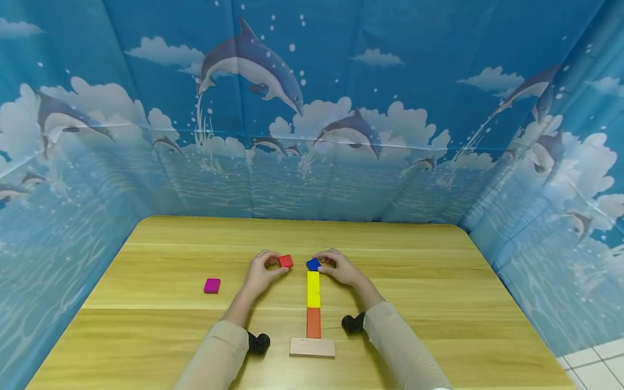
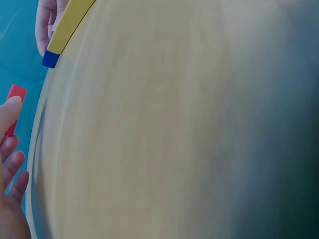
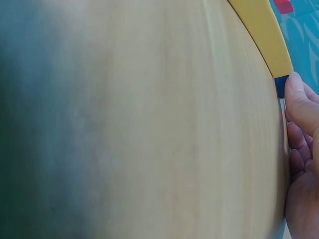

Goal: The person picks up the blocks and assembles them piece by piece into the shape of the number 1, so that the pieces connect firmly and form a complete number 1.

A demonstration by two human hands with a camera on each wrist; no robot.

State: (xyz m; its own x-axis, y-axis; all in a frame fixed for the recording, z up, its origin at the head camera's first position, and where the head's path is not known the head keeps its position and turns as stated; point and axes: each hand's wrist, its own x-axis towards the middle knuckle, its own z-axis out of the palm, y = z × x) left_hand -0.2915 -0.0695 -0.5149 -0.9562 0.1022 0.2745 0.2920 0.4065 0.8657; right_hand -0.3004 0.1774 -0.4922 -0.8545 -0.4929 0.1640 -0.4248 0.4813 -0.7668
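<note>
Between thumb and fingers, my left hand (image 1: 260, 274) pinches a red square block (image 1: 285, 261); the left wrist view shows the thumb across that red block (image 2: 16, 94). My right hand (image 1: 343, 268) pinches a blue block (image 1: 313, 264) at the far end of a yellow block (image 1: 313, 289). In the right wrist view the blue block (image 3: 281, 86) meets the yellow block's end under the thumb. An orange-red block (image 1: 313, 323) continues the line toward me, ending at a pale wooden block (image 1: 312, 347) laid crosswise.
A magenta square block (image 1: 212, 286) lies on the wooden table (image 1: 146, 336), left of my left hand. Black wrist devices (image 1: 259, 343) stick out from both sleeves. A dolphin-printed curtain (image 1: 312, 179) hangs along the table's back and sides.
</note>
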